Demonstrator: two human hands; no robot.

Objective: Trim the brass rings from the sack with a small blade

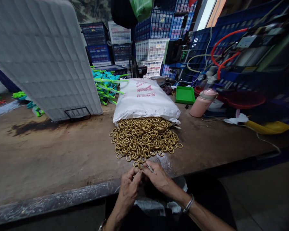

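A heap of small brass rings spills from the open mouth of a white sack onto the worn brown bench. At the bench's near edge my left hand is closed, pinching brass rings at its fingertips. Touching it from the right, my right hand is closed around a thin metal pin or tool. A metal bangle circles my right wrist. Both hands sit just in front of the ring heap.
A large white ribbed panel leans at the back left. Green and blue plastic parts lie behind it. A green tray, a pink bottle, a red basin and stacked crates stand behind.
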